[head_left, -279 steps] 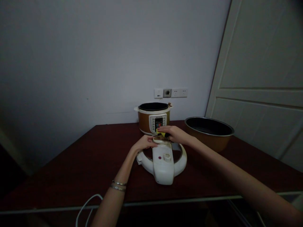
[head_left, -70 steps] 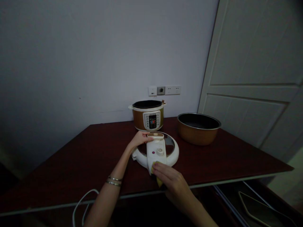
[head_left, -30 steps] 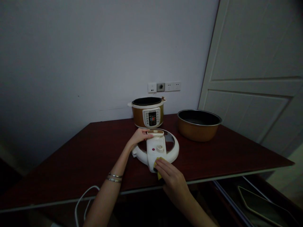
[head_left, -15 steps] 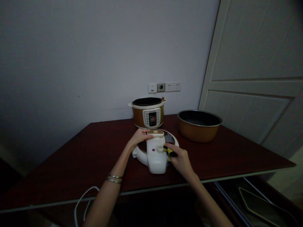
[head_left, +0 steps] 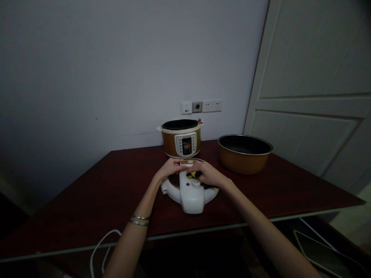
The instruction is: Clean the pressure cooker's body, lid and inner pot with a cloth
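Note:
A white pressure cooker lid (head_left: 192, 200) with a round valve on top lies on the dark red table. My left hand (head_left: 169, 168) is closed on the left side of its raised handle (head_left: 188, 162), thumb in front. My right hand (head_left: 207, 173) pinches a small yellow-and-black item (head_left: 191, 175) against the top of the lid, just behind the valve. Its exact kind is unclear because the fingers cover part of it. The right hand also hides the right part of the lid.
Behind the lid stands a gold-and-white electric pressure cooker (head_left: 171, 143), uncovered, with a control panel in front. To the right sits a gold inner pot (head_left: 243, 160) with a dark inside. Sockets (head_left: 211, 106) are on the wall. A white cable (head_left: 94, 251) hangs near the table's front edge.
My right hand has moved left and away from me, carrying the yellow-and-black item from the lid's right side onto its middle behind the valve. My left hand stays on the handle.

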Demonstrator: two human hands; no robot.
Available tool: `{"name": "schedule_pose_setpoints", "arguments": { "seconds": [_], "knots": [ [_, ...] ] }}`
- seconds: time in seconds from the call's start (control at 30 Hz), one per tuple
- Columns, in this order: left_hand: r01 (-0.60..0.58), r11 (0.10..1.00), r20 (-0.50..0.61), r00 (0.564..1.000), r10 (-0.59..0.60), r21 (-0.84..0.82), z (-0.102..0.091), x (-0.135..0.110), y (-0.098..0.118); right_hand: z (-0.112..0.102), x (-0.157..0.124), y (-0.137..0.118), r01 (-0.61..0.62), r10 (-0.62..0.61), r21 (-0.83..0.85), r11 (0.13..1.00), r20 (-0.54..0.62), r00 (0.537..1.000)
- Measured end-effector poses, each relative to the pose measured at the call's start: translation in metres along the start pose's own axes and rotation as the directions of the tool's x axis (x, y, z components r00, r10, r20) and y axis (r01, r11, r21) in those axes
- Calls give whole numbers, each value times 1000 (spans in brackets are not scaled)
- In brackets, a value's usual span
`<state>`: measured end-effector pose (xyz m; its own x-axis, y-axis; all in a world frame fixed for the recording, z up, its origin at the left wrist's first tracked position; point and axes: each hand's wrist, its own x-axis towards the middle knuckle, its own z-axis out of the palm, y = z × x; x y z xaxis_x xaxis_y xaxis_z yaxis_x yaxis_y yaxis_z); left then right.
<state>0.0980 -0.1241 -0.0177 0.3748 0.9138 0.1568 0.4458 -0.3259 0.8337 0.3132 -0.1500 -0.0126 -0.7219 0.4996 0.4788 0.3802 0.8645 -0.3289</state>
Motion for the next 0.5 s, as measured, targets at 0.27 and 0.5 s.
{"name": "schedule_pose_setpoints", "arguments": {
  "seconds": [0.27,0.5],
  "knots": [
    [-21,999,8,1000,21,-25,4,0,4,-14,-24,-9,-67,64,72,995,38,997],
    [-24,999,-11,1000,24,34,5,-1,8,-3,-25,-4,-119,119,4,993,-98,988]
  ]
}}
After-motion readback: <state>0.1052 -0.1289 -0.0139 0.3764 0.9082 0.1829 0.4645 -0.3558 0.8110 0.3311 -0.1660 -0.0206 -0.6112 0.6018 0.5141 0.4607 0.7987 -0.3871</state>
